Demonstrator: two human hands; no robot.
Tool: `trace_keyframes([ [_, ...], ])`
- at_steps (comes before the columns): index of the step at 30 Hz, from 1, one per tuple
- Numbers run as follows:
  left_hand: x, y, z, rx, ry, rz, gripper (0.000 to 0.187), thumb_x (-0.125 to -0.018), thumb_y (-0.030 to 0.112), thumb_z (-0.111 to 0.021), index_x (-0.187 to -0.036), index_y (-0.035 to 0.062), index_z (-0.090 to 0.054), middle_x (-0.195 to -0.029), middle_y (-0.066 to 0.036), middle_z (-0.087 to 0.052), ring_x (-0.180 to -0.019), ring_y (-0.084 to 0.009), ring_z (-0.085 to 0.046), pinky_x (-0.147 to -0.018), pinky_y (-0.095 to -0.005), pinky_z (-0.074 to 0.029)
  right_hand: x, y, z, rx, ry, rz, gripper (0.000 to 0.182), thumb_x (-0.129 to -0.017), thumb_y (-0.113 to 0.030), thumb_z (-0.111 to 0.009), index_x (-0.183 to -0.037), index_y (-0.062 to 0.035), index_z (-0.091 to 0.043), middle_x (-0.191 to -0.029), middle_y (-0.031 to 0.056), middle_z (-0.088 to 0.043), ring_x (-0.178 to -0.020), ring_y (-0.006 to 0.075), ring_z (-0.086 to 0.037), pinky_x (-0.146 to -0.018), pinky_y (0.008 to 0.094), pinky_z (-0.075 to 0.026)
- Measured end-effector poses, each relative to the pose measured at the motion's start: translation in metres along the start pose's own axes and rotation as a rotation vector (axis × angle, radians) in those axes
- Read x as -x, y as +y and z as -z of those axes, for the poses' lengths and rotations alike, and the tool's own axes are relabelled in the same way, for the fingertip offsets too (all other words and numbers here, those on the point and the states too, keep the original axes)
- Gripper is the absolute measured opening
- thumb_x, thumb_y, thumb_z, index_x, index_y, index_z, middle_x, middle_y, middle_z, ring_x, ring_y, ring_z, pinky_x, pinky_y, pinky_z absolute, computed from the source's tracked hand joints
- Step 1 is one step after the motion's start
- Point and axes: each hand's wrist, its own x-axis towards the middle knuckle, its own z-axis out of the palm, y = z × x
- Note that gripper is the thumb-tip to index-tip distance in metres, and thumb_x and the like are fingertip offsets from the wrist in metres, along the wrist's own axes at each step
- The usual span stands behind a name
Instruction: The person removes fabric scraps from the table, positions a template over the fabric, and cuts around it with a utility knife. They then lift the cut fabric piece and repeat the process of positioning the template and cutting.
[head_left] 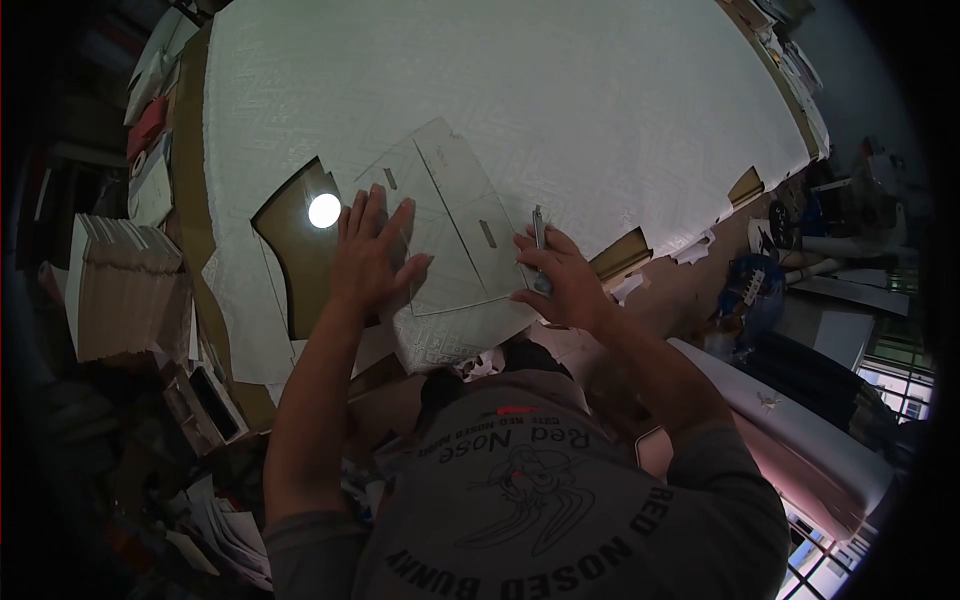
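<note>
A clear plastic template (450,215) with a dark line and two small slots lies on white patterned sheet material (480,70). My left hand (372,255) rests flat on the template's left side, fingers spread, holding nothing. At the template's right edge, my right hand (560,275) is closed around a slim metallic pen-like tool (539,230). The tool's exact kind cannot be made out; a bluish part shows near the thumb. A loose flap of the white material (440,340) hangs at the table's near edge.
Left of my left hand, a curved cut-out bares the brown tabletop (300,270) beside a bright round light spot (324,210). Stacked boards (130,290) stand at the left. Further cut-outs notch the sheet's right edge. Large rolls (790,440) lie at the lower right.
</note>
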Motion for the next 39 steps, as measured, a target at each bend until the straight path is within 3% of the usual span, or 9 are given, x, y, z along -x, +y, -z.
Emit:
trace_keyframes([
  [11, -0.0025, 0.0023, 0.0000, 0.008, 0.013, 0.016, 0.077, -0.088, 0.062, -0.070, -0.154, 0.0248, -0.054, -0.167, -0.022, -0.033, -0.154, -0.0454, -0.029, -0.124, -0.0610, -0.023, 0.0003, 0.0020, -0.0001, -0.011, 0.000, 0.000, 0.058, -0.077, -0.023, -0.091, -0.122, -0.0094, -0.058, -0.145, 0.0146, -0.063, -0.138, 0.0430, -0.052, -0.119, 0.0512, -0.038],
  [19, -0.0041, 0.0010, -0.0021, 0.062, 0.091, 0.000, 0.079, -0.083, 0.065, -0.074, -0.146, 0.0195, -0.062, -0.161, -0.023, -0.040, -0.150, -0.0479, -0.032, -0.123, -0.0608, -0.026, 0.0009, -0.0041, 0.0007, 0.037, -0.006, -0.010, 0.058, -0.076, -0.025, -0.090, -0.123, -0.0094, -0.059, -0.145, 0.0133, -0.063, -0.133, 0.0440, -0.054, -0.119, 0.0524, -0.039],
  [39, -0.0065, 0.0015, 0.0031, 0.112, 0.082, 0.002, 0.084, -0.077, 0.066, -0.080, -0.144, 0.0176, -0.063, -0.160, -0.025, -0.039, -0.149, -0.0506, -0.032, -0.121, -0.0640, -0.027, -0.0044, -0.0011, 0.0016, 0.013, 0.014, 0.025, 0.054, -0.074, -0.027, -0.091, -0.116, -0.0098, -0.062, -0.145, 0.0135, -0.064, -0.136, 0.0375, -0.056, -0.121, 0.0537, -0.037],
])
